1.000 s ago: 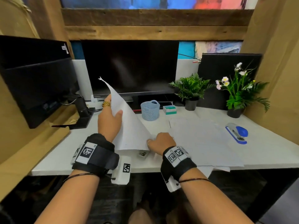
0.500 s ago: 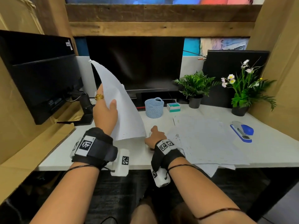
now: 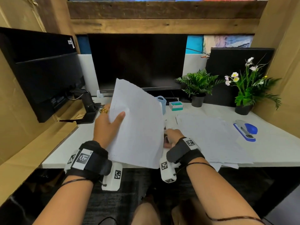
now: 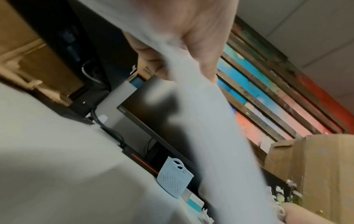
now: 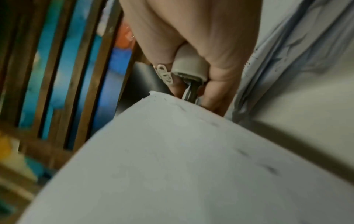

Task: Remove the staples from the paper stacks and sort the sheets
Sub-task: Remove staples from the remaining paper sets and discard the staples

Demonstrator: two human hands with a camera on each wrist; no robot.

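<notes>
My left hand (image 3: pixel 112 122) holds a white paper sheet (image 3: pixel 138 127) up over the desk's front, thumb on its face and fingers behind. In the left wrist view the left hand (image 4: pixel 191 45) pinches the blurred sheet (image 4: pixel 210 136). My right hand (image 3: pixel 174 135) sits by the sheet's right edge, partly hidden by it. The right wrist view shows my right hand (image 5: pixel 214 50) curled round a white staple remover (image 5: pixel 191 71) whose metal jaws point at the corner of the sheet (image 5: pixel 172 166). Loose sheets (image 3: pixel 211 137) lie spread on the desk at the right.
A blue stapler (image 3: pixel 246 129) lies at the desk's right. A small blue basket (image 3: pixel 162 101) and a staple box (image 3: pixel 176 106) stand behind the held sheet. Two potted plants (image 3: pixel 198 88) and a monitor (image 3: pixel 138 62) line the back; another monitor (image 3: pixel 40 75) stands left.
My left hand has swung the sheet from high on the left down towards the middle, so it now covers part of my right hand. The right hand stayed low by the desk.
</notes>
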